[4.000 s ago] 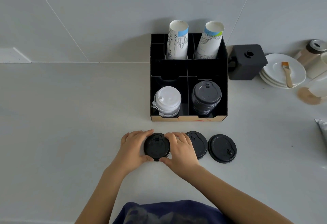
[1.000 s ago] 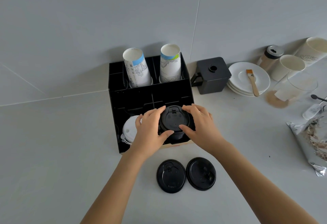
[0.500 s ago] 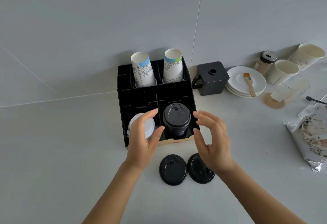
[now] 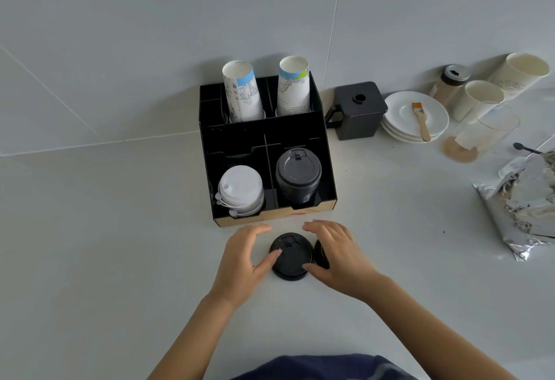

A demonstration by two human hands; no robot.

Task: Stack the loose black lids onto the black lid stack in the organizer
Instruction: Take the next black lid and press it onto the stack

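Observation:
A loose black lid (image 4: pixel 290 256) lies flat on the counter in front of the black organizer (image 4: pixel 300 134). My left hand (image 4: pixel 244 259) and my right hand (image 4: pixel 336 252) flank it with fingers spread; thumbs touch its near rim, and neither hand has closed on it. A second loose black lid (image 4: pixel 320 255) lies to its right, mostly hidden under my right hand. The black lid stack (image 4: pixel 298 176) stands in the organizer's front right compartment.
A white lid stack (image 4: pixel 240 192) fills the front left compartment; two paper cup stacks (image 4: pixel 292 89) stand behind. To the right are a black box (image 4: pixel 357 110), white saucers with a brush (image 4: pixel 416 116), cups, a glass and a foil bag (image 4: pixel 522 199).
A lid went from the counter onto the black stack. Both hands then let go, dropped back down to the counter and now sit around the left of two remaining loose lids.

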